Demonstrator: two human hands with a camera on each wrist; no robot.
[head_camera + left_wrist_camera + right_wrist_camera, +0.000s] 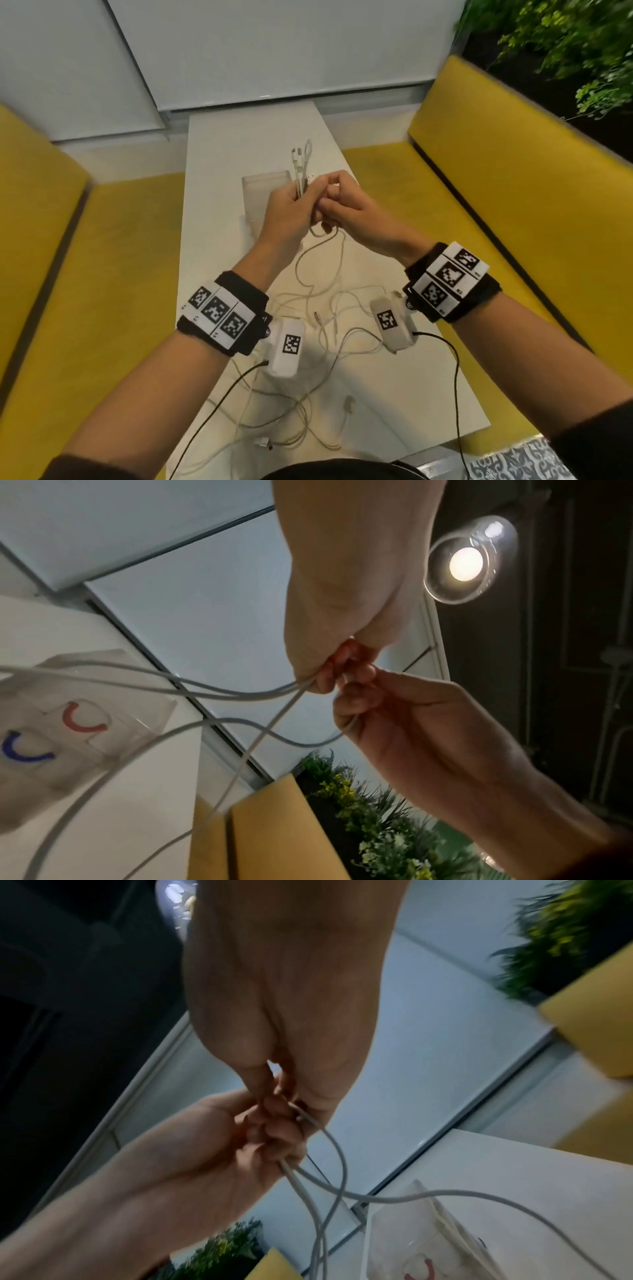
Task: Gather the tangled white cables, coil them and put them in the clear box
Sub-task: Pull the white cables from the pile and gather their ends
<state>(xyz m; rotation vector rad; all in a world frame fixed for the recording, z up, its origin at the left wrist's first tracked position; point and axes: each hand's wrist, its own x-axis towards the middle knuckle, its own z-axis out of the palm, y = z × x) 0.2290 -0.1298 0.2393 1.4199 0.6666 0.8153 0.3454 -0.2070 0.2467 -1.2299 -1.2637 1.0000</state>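
Observation:
Both my hands are raised above the white table (222,144). My left hand (298,202) grips a bundle of folded white cable (301,161), whose loops and plugs stick up out of the fist. Touching it, my right hand (334,196) pinches a strand of the same cable (219,693) at the left fingers. From both hands strands hang to the tangle of white cables (308,346) lying on the near half of the table. The clear box (255,186) stands just behind my left hand; it shows at the left (85,723) in the left wrist view and at the bottom right (428,1240) in the right wrist view.
Yellow benches (513,192) flank the narrow table on both sides. A white wall panel stands at the far end, and green plants (565,44) fill the far right corner. Black wrist-camera leads (452,359) trail off the near table edge.

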